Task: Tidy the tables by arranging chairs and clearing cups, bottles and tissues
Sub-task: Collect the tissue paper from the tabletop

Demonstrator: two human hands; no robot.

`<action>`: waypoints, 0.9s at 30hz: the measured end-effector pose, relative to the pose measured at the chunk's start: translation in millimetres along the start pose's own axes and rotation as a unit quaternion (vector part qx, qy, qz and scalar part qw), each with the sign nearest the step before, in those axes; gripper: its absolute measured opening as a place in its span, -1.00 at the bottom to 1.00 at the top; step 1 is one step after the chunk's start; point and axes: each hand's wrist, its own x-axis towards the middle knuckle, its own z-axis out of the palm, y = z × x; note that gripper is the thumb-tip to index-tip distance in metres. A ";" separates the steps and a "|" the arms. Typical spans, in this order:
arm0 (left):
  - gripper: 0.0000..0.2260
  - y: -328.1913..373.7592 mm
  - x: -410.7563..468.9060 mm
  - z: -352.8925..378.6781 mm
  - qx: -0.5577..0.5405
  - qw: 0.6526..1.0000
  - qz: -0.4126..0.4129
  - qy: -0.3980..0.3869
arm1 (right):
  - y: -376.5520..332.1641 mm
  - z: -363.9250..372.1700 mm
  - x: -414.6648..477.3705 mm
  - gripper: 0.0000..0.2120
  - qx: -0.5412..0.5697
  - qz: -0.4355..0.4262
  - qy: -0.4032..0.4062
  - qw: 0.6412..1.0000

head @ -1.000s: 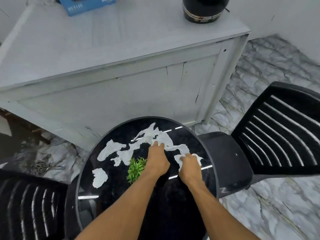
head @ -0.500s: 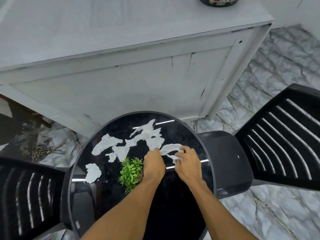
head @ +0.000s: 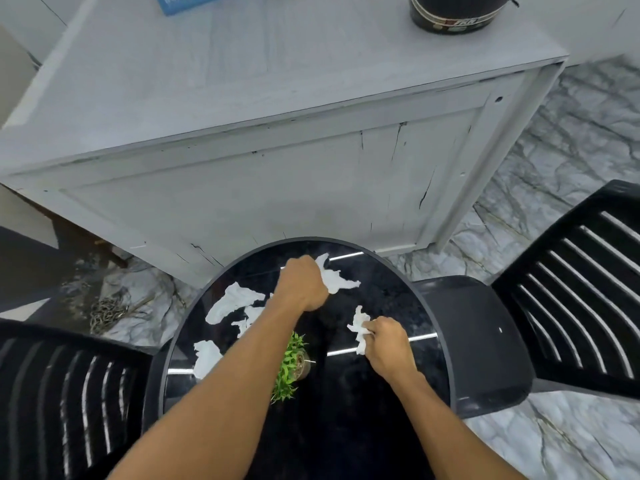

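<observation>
Our left hand clutches a tissue at the table's far edge, and our right hand grips a wad nearer us. We should bunch tight, then grab the left scraps.

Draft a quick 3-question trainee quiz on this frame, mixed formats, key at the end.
1. True or false: the left hand grips the far tissue and the right hand grips the near tissue.
2. The small green plant on the round black table stands: A) between the two forearms B) beyond the left hand C) right of the right hand.
3. Fill in: the loose tissue pieces lie to the ___ of the left forearm.
Key: 1 true; 2 A; 3 left.
</observation>
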 end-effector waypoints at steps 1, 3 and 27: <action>-0.81 -7.8 6.9 0.0 -0.009 1.000 0.015 -0.010 | 1.6 2.7 0.5 -0.78 0.003 0.008 0.002 1.000; -0.76 -20.6 18.0 3.8 -0.017 0.999 0.048 -0.020 | 3.6 5.9 -0.9 -0.86 0.043 0.027 0.009 0.999; -0.72 -115.2 56.1 5.2 -0.279 0.958 0.035 0.056 | -76.1 17.7 53.0 -0.80 0.114 0.021 0.106 0.988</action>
